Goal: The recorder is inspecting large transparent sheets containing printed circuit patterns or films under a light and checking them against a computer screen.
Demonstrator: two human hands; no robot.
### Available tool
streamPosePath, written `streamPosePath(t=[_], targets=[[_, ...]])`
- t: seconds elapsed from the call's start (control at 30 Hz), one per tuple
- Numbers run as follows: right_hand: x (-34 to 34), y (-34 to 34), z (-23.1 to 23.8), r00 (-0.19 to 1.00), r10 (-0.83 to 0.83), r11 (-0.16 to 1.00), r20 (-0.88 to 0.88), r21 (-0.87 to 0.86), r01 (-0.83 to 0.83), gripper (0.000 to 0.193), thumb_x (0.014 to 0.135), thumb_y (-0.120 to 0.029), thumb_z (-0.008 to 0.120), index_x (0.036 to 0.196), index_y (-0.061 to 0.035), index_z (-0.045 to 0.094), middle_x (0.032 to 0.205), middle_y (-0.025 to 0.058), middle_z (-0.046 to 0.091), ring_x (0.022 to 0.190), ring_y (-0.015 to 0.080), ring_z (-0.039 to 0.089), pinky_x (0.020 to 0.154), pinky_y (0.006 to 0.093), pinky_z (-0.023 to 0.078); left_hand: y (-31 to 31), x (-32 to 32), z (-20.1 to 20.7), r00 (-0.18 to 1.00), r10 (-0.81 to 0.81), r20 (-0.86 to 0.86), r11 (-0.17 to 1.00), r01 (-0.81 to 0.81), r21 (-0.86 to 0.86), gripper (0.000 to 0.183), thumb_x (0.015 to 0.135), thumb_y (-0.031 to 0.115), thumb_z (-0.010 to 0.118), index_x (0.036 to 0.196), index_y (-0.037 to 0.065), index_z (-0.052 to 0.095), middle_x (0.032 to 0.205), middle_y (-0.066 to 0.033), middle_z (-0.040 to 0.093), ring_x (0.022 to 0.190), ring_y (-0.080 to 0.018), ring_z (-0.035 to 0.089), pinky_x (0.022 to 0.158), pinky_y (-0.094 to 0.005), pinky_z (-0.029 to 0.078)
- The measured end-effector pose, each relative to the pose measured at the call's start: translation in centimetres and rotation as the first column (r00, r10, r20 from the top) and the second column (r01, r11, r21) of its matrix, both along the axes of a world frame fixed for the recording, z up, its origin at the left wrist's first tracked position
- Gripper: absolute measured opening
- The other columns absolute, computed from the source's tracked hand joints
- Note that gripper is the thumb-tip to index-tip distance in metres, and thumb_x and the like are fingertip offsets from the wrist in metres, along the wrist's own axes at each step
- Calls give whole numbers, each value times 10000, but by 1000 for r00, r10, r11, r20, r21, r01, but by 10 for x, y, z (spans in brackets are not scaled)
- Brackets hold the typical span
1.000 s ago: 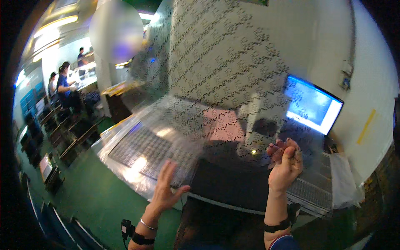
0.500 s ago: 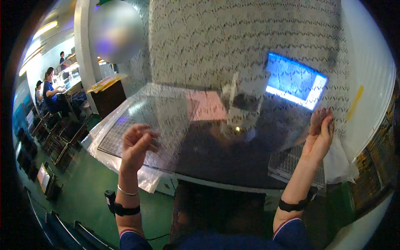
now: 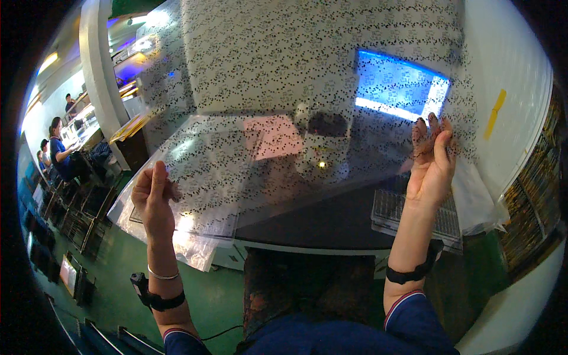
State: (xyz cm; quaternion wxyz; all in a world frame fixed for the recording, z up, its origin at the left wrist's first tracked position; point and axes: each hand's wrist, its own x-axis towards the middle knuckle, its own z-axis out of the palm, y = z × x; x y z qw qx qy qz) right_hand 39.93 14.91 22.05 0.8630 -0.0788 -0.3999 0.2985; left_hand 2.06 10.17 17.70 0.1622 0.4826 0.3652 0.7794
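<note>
A large see-through film sheet (image 3: 260,65), printed all over with small black marks, is raised in front of me. My left hand (image 3: 155,195) pinches its lower left side, thumb up and fingers curled. At the right side my right hand (image 3: 431,171) holds the sheet, its fingertips showing through the film and the thumb on the near face. Through the film I see a pink sheet (image 3: 273,137) on the dark table (image 3: 296,222), a device with a small yellow light (image 3: 322,164) and a bright blue screen (image 3: 399,83).
Clear plastic wrap (image 3: 195,251) hangs over the table's left front edge. Flat gridded panels (image 3: 384,210) lie at the right, beside a white plastic bag (image 3: 479,204). A pale panel (image 3: 515,89) bounds the right side. Several people sit or stand far left.
Both hands have shifted left in view and slightly up, with the film between them. The printed marks look sharper, and the left fingers have closed more tightly.
</note>
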Motion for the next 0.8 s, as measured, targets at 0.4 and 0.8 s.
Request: streamPosePath(t=[0.4, 0.8], targets=[[1, 4, -1, 999, 14, 998, -35, 54, -12, 320, 875, -178, 501, 1117, 20, 432, 1033, 162, 548, 881, 253, 593, 768, 336, 522, 1, -4, 3, 998, 65, -15, 995, -64, 70, 242, 848, 216, 577, 650, 86, 528, 545, 44, 448, 440, -27, 389, 402, -186, 305], [1, 4, 0, 997, 40, 997, -65, 74, -35, 285, 871, -188, 509, 1077, 3, 463, 1022, 161, 565, 862, 250, 602, 759, 345, 528, -2, 0, 7, 994, 112, 9, 988, -113, 102, 287, 853, 210, 571, 599, 111, 483, 507, 52, 403, 447, -16, 326, 413, -186, 246]])
